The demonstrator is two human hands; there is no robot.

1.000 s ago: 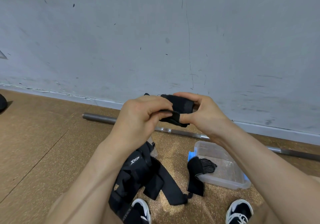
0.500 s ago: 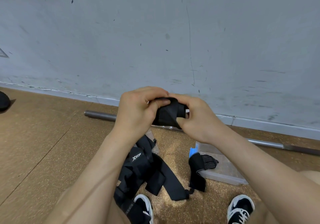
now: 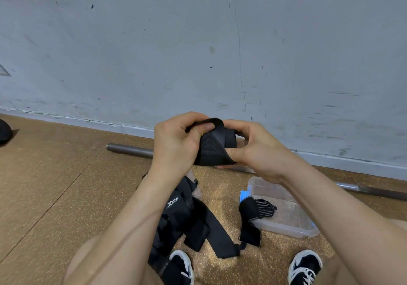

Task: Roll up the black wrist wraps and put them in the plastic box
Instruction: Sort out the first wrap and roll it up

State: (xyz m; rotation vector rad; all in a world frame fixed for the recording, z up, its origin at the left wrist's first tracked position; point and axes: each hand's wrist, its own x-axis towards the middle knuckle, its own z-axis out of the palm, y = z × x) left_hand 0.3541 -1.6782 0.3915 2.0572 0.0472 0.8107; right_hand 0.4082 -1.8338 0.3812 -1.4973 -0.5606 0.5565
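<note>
Black fabric wrist wrap point(image 3: 217, 146): rolled.
Left grip point(image 3: 176, 146): pinching it, 9 o'clock.
Right grip point(image 3: 259, 150): pinching it, 3 o'clock.

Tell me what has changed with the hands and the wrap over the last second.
The left hand and right hand kept hold of the wrist wrap and rolled it on: the end pinched a second ago now lies against a fuller roll, left thumb on top, right thumb at its lower edge. Unchanged: second wrap draped over the plastic box rim, black straps, metal bar.
</note>
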